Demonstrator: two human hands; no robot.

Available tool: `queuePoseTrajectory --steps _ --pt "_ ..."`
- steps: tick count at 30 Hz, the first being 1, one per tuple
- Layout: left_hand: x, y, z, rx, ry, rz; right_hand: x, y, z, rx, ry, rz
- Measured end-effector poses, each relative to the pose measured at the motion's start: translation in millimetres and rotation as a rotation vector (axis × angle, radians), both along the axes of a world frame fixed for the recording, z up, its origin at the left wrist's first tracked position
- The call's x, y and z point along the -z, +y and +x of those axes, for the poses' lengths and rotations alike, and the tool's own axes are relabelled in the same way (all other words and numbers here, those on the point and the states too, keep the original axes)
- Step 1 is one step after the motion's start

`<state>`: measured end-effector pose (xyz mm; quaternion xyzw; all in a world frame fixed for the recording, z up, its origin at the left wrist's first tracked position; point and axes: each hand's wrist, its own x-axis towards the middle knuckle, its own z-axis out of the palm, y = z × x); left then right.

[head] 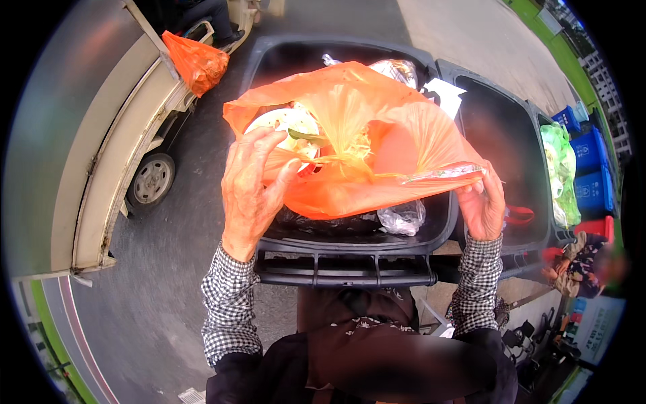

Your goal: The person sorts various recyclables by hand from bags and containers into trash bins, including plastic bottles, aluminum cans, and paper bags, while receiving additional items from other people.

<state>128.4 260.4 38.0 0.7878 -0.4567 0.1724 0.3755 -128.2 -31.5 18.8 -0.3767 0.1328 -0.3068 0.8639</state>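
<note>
An orange plastic bag (353, 197) is spread over a black wheeled bin (439, 237), its mouth partly open. My left hand (257, 187) grips the bag's left side, its fingertips near a white round container (282, 121) with food scraps and a green leaf-like piece inside. At the bag's right corner my right hand (482, 202) pinches the plastic between thumb and fingers. More pale scraps (359, 144) show in the middle of the bag. Below it, in the bin, lies a crumpled clear plastic bag (404, 217). The bag hides much of the bin's inside.
A second black bin (525, 237) adjoins on the right; beyond it are green bags (560, 177) and blue bins (593, 189). A vehicle (111, 136) with an orange bag (197, 63) hanging at it stands left. Another person (580, 262) is at the far right.
</note>
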Motion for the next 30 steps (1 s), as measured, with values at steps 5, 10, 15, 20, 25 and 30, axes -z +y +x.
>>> queuePoseTrajectory --steps 5,10,15,20,25,30 --pt "16 -18 -4 0.214 0.104 0.158 19 2 -19 -0.027 0.046 -0.012" --pt "26 -17 -30 0.275 0.05 0.247 30 -16 -25 0.255 0.481 -0.513" --pt "22 -4 -43 0.242 0.043 0.276 -36 18 16 0.456 0.199 -0.964" --pt "23 0 -51 0.214 0.042 0.33 -33 62 98 -0.287 -0.009 -1.525" --pt "44 35 -50 0.166 0.053 0.322 40 36 127 -0.215 0.212 -1.884" --pt "57 60 -54 0.071 0.083 0.285 65 -10 114 -0.251 0.628 -1.909"
